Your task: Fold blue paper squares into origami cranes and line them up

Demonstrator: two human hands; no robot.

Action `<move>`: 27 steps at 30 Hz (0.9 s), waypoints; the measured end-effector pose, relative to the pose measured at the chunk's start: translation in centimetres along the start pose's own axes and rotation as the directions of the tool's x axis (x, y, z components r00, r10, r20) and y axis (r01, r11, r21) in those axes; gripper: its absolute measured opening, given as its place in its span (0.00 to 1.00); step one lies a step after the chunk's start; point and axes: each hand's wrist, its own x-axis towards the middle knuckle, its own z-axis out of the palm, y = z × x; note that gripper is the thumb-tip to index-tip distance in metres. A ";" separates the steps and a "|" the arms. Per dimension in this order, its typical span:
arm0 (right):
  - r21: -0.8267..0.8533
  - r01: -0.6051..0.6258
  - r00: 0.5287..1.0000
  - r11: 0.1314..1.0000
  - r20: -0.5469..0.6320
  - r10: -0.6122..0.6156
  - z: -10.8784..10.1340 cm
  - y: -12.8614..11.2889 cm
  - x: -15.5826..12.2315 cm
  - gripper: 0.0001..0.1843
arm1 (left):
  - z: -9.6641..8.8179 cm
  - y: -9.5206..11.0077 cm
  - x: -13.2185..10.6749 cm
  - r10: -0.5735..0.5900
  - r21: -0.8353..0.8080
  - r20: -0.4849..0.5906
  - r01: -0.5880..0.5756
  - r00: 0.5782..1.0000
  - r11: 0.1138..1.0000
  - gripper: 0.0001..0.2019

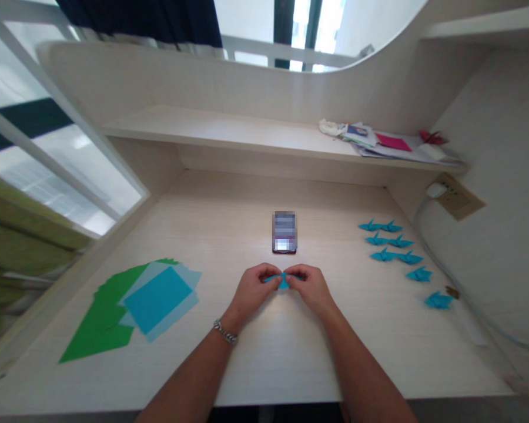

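Note:
Between my two hands, over the middle of the desk, is a small piece of folded blue paper [283, 283]. My left hand [259, 288] pinches its left side with thumb and fingertips. On the right side, my right hand [307, 285] grips it the same way, the two thumbs almost meeting. Fingers cover much of the paper, so its full shape is hidden. Just beyond the hands lies a phone [284, 232] with its screen lit and blurred. Several folded blue paper cranes [397, 257] stand in rows on the right of the desk.
Sheets of blue paper [158, 299] lie fanned over green paper [101, 317] at the left. Above the desk's back runs a shelf [247, 129] bearing papers [392, 144] on its right. A white cable [449, 270] runs from a wall socket [461, 197] down the right side.

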 end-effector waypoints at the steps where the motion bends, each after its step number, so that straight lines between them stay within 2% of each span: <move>1: 0.004 -0.012 1.000 1.000 0.008 0.012 0.0 0.0 0.0 0.08 | 0.0 0.0 0.0 0.000 -0.006 0.006 0.000 1.000 1.000 0.09; 8: 0.075 -0.088 0.995 0.993 0.057 0.084 0.0 -0.9 -0.3 0.09 | 0.0 0.4 0.0 -0.014 -0.083 0.046 0.017 0.999 0.996 0.06; 14: 0.126 -0.097 0.995 0.987 0.032 0.094 0.3 -1.7 -0.5 0.09 | 0.2 0.5 0.0 -0.028 -0.152 -0.005 0.027 1.000 0.988 0.03; 20: 0.110 -0.075 0.997 0.991 0.034 0.072 0.2 -1.6 -0.5 0.09 | 0.1 0.5 -0.1 0.020 -0.109 0.011 -0.018 1.000 0.994 0.04; 27: 0.115 -0.081 0.996 0.990 0.048 0.076 0.1 -1.3 -0.4 0.10 | 0.0 0.7 -0.1 0.012 -0.114 0.070 -0.003 0.997 0.993 0.07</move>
